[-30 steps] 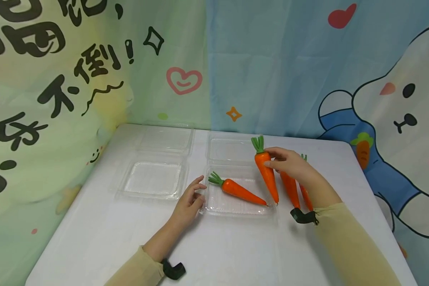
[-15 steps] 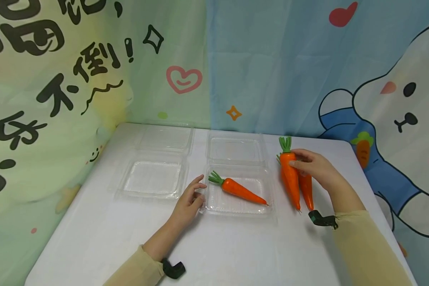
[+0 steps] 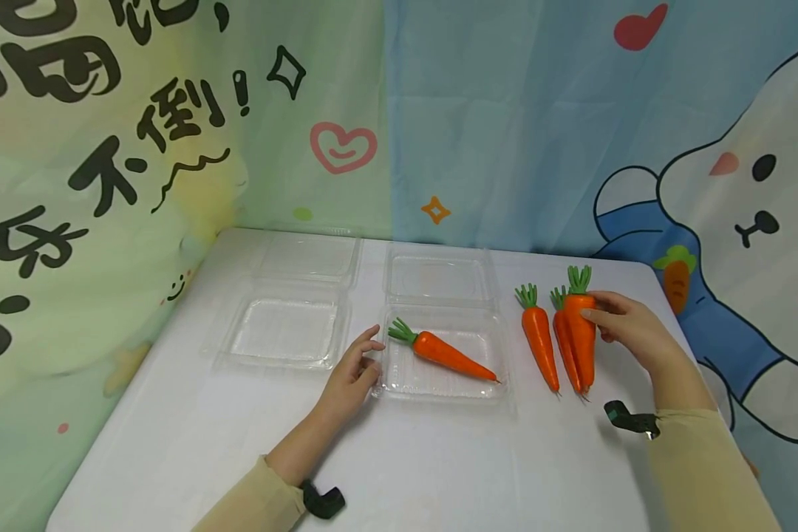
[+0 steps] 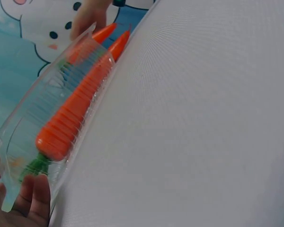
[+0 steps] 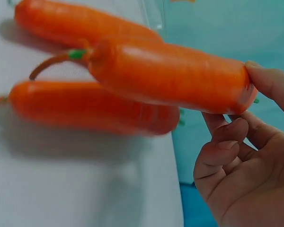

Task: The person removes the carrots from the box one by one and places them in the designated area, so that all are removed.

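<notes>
My right hand [image 3: 628, 325] pinches a glossy, artificial-looking orange carrot [image 3: 580, 336] by its thick end, below the green tops. In the right wrist view the held carrot [image 5: 170, 75] hangs above two others. On the table lie a left carrot [image 3: 539, 343] and a second carrot [image 3: 564, 347], partly hidden behind the held one. Another carrot [image 3: 452, 357] lies slantwise in the open clear plastic container [image 3: 399, 386]. My left hand [image 3: 351, 377] rests at that container's left edge with loosely bent fingers; its fingers [image 4: 38, 196] are beside the container's corner in the left wrist view.
A second clear plastic container [image 3: 289, 336] stands open to the left, its lid folded back. Both stand on the white table [image 3: 432, 465]. A printed curtain [image 3: 492, 133] hangs along the table's back edge.
My right hand has carried its carrot rightward from above the container's right edge, past the left loose carrot, to the second one. My left hand and the carrot in the container have stayed put.
</notes>
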The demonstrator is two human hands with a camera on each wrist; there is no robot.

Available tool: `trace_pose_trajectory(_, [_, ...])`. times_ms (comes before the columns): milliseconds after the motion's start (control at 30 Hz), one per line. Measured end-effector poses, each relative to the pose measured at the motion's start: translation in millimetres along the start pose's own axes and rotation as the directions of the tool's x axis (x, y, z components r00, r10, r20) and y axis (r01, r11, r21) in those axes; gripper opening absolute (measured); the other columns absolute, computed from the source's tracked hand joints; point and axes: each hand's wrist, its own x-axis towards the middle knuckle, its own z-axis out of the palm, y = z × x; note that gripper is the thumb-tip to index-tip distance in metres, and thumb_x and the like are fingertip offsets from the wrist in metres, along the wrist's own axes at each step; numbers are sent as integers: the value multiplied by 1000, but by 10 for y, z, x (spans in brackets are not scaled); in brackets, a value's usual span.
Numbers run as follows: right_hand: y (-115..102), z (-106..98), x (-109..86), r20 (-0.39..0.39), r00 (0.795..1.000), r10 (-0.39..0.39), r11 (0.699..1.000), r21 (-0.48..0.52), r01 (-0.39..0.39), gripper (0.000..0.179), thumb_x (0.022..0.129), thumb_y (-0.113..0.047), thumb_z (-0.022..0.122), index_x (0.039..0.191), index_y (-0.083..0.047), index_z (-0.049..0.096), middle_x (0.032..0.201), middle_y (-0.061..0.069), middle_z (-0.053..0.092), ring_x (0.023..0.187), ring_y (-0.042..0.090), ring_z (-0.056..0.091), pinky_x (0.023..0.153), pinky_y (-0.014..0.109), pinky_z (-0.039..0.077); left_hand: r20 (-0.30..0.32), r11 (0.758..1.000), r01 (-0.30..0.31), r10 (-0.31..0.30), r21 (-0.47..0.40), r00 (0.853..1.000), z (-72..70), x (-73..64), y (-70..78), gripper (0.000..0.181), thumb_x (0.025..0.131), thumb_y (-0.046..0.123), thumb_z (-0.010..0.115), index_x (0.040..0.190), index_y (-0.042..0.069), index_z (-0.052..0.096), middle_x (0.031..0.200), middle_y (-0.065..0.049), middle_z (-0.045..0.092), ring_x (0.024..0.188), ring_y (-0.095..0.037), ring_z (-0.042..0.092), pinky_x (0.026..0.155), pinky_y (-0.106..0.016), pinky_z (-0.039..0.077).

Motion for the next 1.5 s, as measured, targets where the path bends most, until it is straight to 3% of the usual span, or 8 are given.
trace_pose_trajectory(333, [302, -93, -37, -3, 999, 54, 998, 41, -54, 86, 93, -64, 50, 155, -8, 27, 151, 24, 36, 115, 30, 46, 76, 19, 48, 9, 1000, -8, 8, 0, 1000, -7, -9, 9, 30, 94, -7, 51, 124, -7, 53, 157, -16, 36, 77, -11, 58, 68, -16, 49])
trace_pose_trajectory(600, [474, -66, -14, 31, 991, 132, 986, 103, -135, 89, 93, -64, 50, 156, -7, 22, 150, 26, 32, 116, 33, 42, 83, 24, 44, 7, 1000, -9, 9, -3, 1000, -2, -9, -2, 30, 94, -7, 51, 124, -7, 53, 157, -17, 36, 77, -8, 56, 68, -16, 49])
trace_pose_trajectory(800, [573, -15, 33, 30, 988, 153, 980, 122, -155, 92, 92, -66, 49, 156, -6, 21, 146, 26, 36, 113, 32, 44, 77, 22, 47, 5, 1000, -1, 1, 0, 1000, -3, -7, -9, 30, 94, -7, 51, 124, -6, 53, 157, -16, 36, 78, -19, 58, 69, -16, 49])
trace_pose_trajectory(967, [608, 27, 94, 26, 989, 147, 982, 116, -149, 91, 92, -65, 50, 155, -5, 24, 135, 23, 42, 105, 29, 46, 72, 22, 50, -4, 1000, -4, 4, 9, 1000, -3, -9, -6, 29, 94, -7, 50, 123, -7, 54, 156, -15, 37, 79, -28, 59, 70, -16, 48])
trace_pose_trajectory(1367, [575, 106, 100, -14, 989, 147, 984, 102, -145, 89, 92, -66, 50, 155, -7, 27, 134, 21, 44, 99, 26, 47, 69, 24, 47, 2, 1000, -6, 6, 6, 1000, -6, -7, -21, 29, 95, -5, 50, 124, -6, 54, 157, -14, 37, 77, -12, 57, 70, -16, 48])
trace_pose_trajectory(1500, [549, 130, 97, -20, 988, 156, 981, 116, -153, 90, 91, -67, 51, 155, -8, 27, 137, 22, 42, 100, 28, 46, 69, 25, 46, 5, 1000, -6, 6, 10, 1000, -10, -4, -20, 29, 95, -5, 50, 124, -5, 54, 157, -15, 36, 77, -14, 57, 70, -16, 48])
